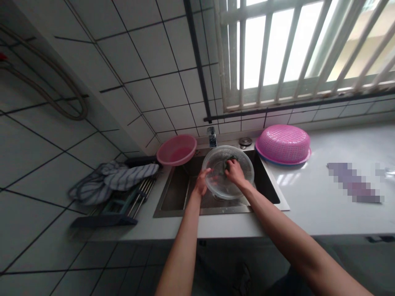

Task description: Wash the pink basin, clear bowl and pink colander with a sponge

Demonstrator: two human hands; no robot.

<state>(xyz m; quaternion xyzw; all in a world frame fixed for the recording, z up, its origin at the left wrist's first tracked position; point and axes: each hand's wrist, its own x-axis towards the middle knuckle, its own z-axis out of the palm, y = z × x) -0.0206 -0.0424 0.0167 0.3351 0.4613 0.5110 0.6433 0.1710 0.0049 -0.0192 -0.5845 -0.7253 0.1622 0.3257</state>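
A clear, round plastic colander [216, 187] is held over the sink [175, 193]. My left hand [202, 183] grips its left rim, with fingers showing through the see-through wall. Inside the colander my right hand [235, 171] is closed around a small dark green thing [232, 157], perhaps a scouring pad or some leaves; its kind is too small to tell. Just behind the colander stands the faucet [212, 136].
A pink basin [176, 150] rests at the sink's back left corner. An upturned pink basket [283, 143] sits right of the sink, near a metal drain strainer [245, 142]. On the left, a striped cloth [101, 183] lies over a dish rack [138, 201]. A barred window is ahead.
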